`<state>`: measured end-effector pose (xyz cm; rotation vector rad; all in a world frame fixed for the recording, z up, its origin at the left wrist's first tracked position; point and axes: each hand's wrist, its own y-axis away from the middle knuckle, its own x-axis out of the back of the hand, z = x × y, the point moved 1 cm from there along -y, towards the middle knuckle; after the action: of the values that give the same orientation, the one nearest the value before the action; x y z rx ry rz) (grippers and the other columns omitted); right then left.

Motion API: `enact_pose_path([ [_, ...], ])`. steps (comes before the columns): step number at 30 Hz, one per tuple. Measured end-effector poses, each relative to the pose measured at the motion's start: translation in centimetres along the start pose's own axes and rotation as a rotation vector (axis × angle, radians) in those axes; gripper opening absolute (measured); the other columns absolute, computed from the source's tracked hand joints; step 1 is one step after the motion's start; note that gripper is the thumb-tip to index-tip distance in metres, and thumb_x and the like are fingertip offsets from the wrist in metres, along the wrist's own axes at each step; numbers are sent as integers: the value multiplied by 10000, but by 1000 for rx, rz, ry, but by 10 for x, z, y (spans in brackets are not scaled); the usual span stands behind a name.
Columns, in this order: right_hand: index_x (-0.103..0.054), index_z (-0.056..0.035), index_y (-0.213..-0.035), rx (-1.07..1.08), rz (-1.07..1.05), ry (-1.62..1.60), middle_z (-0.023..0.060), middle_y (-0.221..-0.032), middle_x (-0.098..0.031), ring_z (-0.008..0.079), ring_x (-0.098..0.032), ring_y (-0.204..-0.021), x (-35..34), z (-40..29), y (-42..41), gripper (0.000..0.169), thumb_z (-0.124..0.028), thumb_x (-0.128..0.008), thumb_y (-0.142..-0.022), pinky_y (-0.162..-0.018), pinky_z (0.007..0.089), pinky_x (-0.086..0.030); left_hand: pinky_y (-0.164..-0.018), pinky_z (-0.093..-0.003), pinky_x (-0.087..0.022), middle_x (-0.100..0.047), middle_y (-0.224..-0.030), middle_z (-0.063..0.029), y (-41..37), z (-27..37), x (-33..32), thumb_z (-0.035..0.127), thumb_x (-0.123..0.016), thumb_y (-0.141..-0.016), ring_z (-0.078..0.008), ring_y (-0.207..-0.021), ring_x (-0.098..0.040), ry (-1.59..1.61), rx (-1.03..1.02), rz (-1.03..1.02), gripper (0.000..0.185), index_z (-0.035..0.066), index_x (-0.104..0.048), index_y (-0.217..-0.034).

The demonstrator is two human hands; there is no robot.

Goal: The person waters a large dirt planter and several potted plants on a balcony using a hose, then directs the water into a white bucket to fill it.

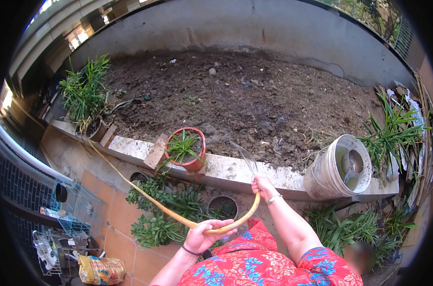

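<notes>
My right hand (pixel 263 186) grips a yellow garden hose (pixel 166 211) near its outlet, above the ledge of the raised bed. Water (pixel 248 157) sprays from there onto the dark soil (pixel 234 103). Lower down, my left hand (pixel 206 234) holds the bend of the same hose, with the palm turned up and the thumb across it. Left of the spray, a spiky green plant grows in a terracotta-coloured pot (pixel 198 163) on the ledge. The soil looks lumpy, darker and wetter in the middle and left.
A white plastic bucket (pixel 320 178) containing water and a metal pot (pixel 352 161) stands on the ledge (pixel 230 168) at right. Potted plants (pixel 152 228) crowd the floor near me. A brick (pixel 155 152) sits by the pot. A blue wire cage (pixel 80 207) and a patterned bag (pixel 101 270) lie left.
</notes>
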<state>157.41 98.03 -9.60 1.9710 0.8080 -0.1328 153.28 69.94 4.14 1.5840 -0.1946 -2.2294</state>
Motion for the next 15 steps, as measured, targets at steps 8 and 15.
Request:
enact_pose_path([
  [8,-373,-80,-735,118,150,-49,-33,-547,-330,51,-290,-413,122,-44,31,186,-189,-362,-885,-340,185,-260,-1009,-488,-259,-347,-1250,-298,-58,-57,-31,164,-360,-870,-465,-1139,-357,29,155,-127,319,-56,-560,-984],
  [15,-396,-57,-743,56,113,81,-21,-554,-358,60,-313,-419,108,-53,21,216,-208,-364,-896,-353,188,-273,-1004,-479,-271,-391,-1239,-260,-74,-72,-41,137,-387,-825,-405,-1131,-403,53,171,-204,348,-102,-500,-1052],
])
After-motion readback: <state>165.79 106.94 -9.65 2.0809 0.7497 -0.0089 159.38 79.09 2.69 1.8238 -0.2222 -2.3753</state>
